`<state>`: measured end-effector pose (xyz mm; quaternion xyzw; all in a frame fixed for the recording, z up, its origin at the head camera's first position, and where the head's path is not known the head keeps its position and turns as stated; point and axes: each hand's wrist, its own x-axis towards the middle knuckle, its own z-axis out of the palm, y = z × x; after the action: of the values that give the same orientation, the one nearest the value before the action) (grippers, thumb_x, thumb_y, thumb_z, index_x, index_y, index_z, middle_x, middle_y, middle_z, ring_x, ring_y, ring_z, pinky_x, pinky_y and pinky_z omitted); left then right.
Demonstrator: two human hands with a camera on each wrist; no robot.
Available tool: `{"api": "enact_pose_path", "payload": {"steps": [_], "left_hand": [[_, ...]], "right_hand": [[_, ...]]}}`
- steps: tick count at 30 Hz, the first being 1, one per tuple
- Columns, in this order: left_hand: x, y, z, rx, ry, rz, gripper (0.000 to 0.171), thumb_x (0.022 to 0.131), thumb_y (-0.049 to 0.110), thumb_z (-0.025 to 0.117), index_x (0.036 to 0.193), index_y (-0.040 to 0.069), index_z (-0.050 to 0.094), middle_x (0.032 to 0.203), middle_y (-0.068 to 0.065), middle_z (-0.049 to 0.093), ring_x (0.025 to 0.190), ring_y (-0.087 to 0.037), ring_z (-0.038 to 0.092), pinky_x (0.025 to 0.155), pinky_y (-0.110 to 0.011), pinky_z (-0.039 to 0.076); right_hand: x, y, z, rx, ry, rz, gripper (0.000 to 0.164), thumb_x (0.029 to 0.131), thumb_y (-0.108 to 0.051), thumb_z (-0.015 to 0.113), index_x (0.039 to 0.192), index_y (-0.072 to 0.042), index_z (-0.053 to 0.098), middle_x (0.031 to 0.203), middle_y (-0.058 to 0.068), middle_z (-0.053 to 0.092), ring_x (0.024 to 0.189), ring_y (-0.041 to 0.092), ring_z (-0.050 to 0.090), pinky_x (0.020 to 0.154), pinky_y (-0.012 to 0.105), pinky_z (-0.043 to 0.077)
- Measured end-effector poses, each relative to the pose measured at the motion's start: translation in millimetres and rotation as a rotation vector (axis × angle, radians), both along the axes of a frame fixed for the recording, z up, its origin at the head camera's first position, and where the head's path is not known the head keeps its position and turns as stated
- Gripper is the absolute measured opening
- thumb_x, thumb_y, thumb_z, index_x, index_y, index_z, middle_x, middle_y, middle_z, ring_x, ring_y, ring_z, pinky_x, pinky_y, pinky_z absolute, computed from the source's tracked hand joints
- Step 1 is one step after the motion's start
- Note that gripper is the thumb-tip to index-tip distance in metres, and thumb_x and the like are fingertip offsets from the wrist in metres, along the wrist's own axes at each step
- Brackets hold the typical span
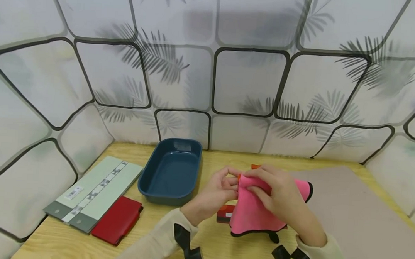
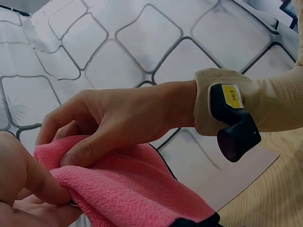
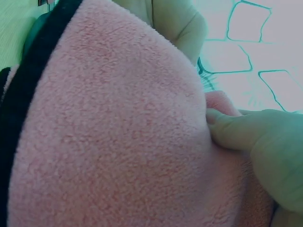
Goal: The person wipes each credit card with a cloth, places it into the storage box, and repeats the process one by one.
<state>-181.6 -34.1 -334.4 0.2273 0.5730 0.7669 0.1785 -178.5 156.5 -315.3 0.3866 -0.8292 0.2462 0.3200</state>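
Note:
A pink fleecy cloth (image 1: pixel 256 211) with black edging hangs in folds from my right hand (image 1: pixel 278 188), whose thumb and fingers pinch its upper edge. My left hand (image 1: pixel 219 188) is at the cloth's left edge, fingers curled, with the fingertips on the fold. In the left wrist view, the left hand (image 2: pixel 28 189) pinches the cloth (image 2: pixel 128 194) close to the right hand (image 2: pixel 118 116); a tiny shiny bit shows by its fingertips, and I cannot tell what it is. Cloth fills most of the right wrist view, gripped by the right thumb (image 3: pixel 236 130).
Partly under the cloth lies a red and dark flat item (image 1: pixel 224 214); a dark rounded piece (image 1: pixel 274 237) pokes out below. To the left are a blue tray (image 1: pixel 168 200), a pale green folder (image 1: pixel 97 190) and a red wallet-like case (image 1: pixel 118 220). A beige mat (image 1: pixel 357 213) lies right.

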Motion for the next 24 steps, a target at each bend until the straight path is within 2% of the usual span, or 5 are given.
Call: {"api": "enact_pose_path", "payload": {"steps": [6, 10, 18, 24], "left_hand": [[-0.1, 0.4, 4.8, -0.002, -0.013, -0.002, 0.045, 0.082, -0.024, 0.039, 0.121, -0.001, 0.040, 0.130, -0.030, 0.052, 0.099, -0.011, 0.063, 0.081, -0.024, 0.054], [-0.5, -0.6, 3.4, -0.012, -0.022, 0.003, 0.044, 0.081, -0.024, 0.041, 0.119, -0.001, 0.041, 0.126, -0.026, 0.056, 0.098, -0.011, 0.063, 0.079, -0.023, 0.054], [-4.2, 0.9, -0.4, -0.034, -0.022, 0.050, 0.043, 0.081, -0.024, 0.040, 0.120, -0.004, 0.040, 0.126, -0.029, 0.056, 0.093, -0.011, 0.063, 0.076, -0.022, 0.052], [-6.1, 1.7, 1.2, -0.061, -0.034, 0.100, 0.042, 0.080, -0.023, 0.040, 0.117, -0.004, 0.040, 0.119, -0.028, 0.059, 0.089, -0.012, 0.062, 0.072, -0.020, 0.048]], "right_hand": [[-1.4, 2.0, 2.2, -0.049, 0.072, 0.054, 0.042, 0.064, 0.003, 0.083, 0.101, -0.014, 0.072, 0.090, 0.002, 0.066, 0.079, 0.016, 0.063, 0.071, 0.033, 0.054], [-0.4, 2.2, -0.2, -0.053, 0.065, 0.045, 0.041, 0.064, 0.002, 0.083, 0.100, -0.014, 0.072, 0.092, 0.002, 0.068, 0.082, 0.017, 0.065, 0.073, 0.034, 0.055], [1.2, 2.2, 0.2, -0.030, 0.014, -0.023, 0.037, 0.069, 0.001, 0.082, 0.101, -0.014, 0.071, 0.089, -0.001, 0.066, 0.079, 0.013, 0.064, 0.069, 0.033, 0.056], [-0.5, 6.1, 1.3, -0.018, -0.034, -0.096, 0.033, 0.071, -0.001, 0.081, 0.099, -0.014, 0.071, 0.091, -0.001, 0.067, 0.083, 0.014, 0.065, 0.072, 0.037, 0.058]]}}
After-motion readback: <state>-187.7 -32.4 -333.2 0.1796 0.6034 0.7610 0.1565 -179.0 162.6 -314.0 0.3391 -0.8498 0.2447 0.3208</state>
